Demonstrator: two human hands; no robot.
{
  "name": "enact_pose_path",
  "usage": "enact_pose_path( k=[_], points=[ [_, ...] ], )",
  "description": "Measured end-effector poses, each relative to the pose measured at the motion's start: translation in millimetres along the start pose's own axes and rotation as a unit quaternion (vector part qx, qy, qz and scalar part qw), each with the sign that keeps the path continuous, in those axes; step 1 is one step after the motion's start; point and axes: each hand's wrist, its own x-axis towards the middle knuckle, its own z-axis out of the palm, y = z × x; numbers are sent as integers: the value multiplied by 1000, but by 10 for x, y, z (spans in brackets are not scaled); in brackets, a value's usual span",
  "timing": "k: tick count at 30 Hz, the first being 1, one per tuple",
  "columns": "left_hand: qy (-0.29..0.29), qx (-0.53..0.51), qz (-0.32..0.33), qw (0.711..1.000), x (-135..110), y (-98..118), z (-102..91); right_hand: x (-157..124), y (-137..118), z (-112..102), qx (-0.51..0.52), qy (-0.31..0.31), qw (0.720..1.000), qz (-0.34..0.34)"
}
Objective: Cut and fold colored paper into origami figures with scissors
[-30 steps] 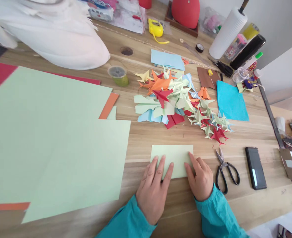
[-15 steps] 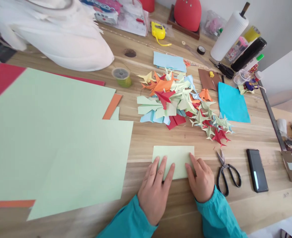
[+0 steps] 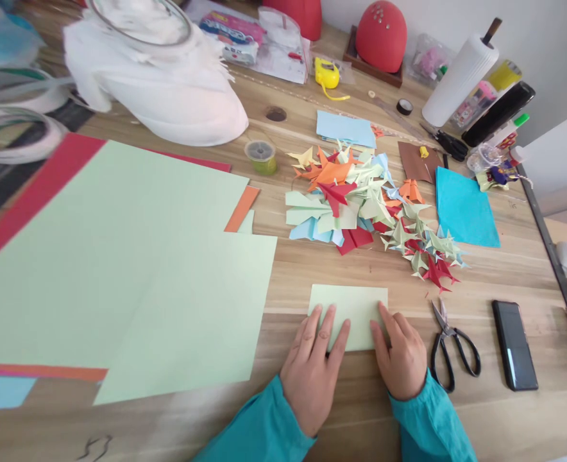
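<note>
A small pale green sheet of paper [image 3: 355, 308] lies flat on the wooden table in front of me. My left hand [image 3: 315, 362] rests on its left part and lower edge with the fingers spread. At the right edge is my right hand [image 3: 399, 350], its index finger and thumb apart and touching the paper, the other fingers curled under. Black-handled scissors [image 3: 449, 343] lie just right of that hand. Beyond the sheet sits a pile of folded paper planes [image 3: 331, 192] in green, red, orange and blue, with smaller folded paper pieces [image 3: 415, 240] beside it.
Large pale green sheets [image 3: 182, 308] cover the left, over red and orange ones. A phone [image 3: 514, 346] lies at the right. Farther back are a thread spool [image 3: 260, 158], a yellow tape measure [image 3: 326, 74], a turquoise cloth-like square [image 3: 466, 208] and a white feathery object [image 3: 168, 90].
The camera view has shifted, so everything appears farther right and more of the left side shows. Both hands stay in the same place on the small green sheet.
</note>
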Motion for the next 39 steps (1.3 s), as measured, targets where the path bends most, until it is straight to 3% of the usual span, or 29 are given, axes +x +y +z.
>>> enact_pose_path(
  k=[11, 21, 32, 39],
  points=[
    [-25, -10, 15, 1000, 81, -34, -88, 56, -40, -53, -44, 7, 999, 1],
    [19, -17, 14, 1000, 214, -145, -59, 63, -54, -31, -62, 15, 998, -26],
    [-3, -24, -31, 999, 303, -67, -64, 38, -32, 50, -75, 7, 997, -13],
    [-20, -29, -6, 999, 242, -154, 1, 3, 22, 85, -57, -25, 998, 5]
  ],
)
